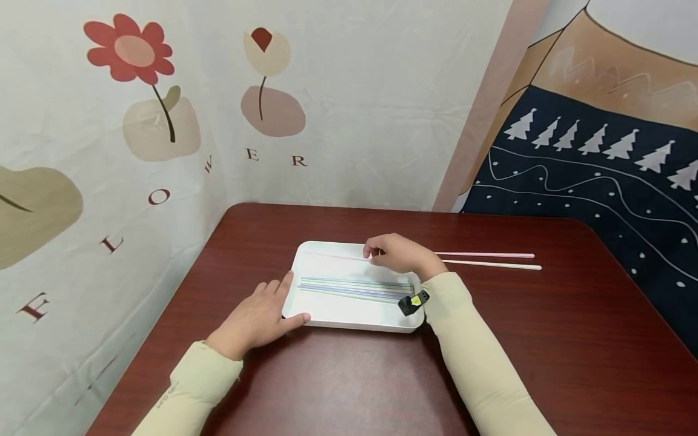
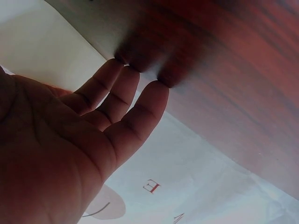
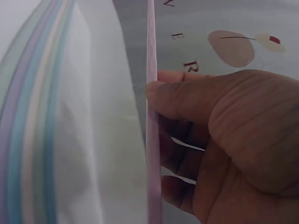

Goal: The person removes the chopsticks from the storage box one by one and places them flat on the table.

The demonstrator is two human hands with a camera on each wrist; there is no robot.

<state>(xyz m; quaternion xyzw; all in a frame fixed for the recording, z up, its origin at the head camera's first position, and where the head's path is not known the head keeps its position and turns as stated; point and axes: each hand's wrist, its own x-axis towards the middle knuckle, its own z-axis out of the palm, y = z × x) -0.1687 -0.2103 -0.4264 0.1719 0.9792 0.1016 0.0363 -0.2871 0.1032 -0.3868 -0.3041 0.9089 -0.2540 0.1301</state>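
Note:
A white tray [image 1: 338, 312] lies on the table, holding several thin pastel strips [image 1: 354, 289] side by side. My right hand [image 1: 400, 253] is over the tray's far side and pinches a long, narrow pink strip [image 3: 153, 126] between thumb and fingers. In the right wrist view the strip runs past the tray's edge, with the pastel strips [image 3: 39, 116] to the left. My left hand [image 1: 259, 318] rests at the tray's left edge, fingers extended, thumb at the near corner. The left wrist view shows that hand [image 2: 88, 126] from the palm side, with nothing held.
Two long, pale strips [image 1: 491, 264] stick out to the right from behind my right hand, over the reddish-brown table [image 1: 349, 375]. A printed cloth [image 1: 354, 121] with flowers and letters hangs behind the table. A dark cloth with trees [image 1: 594, 175] hangs at the right.

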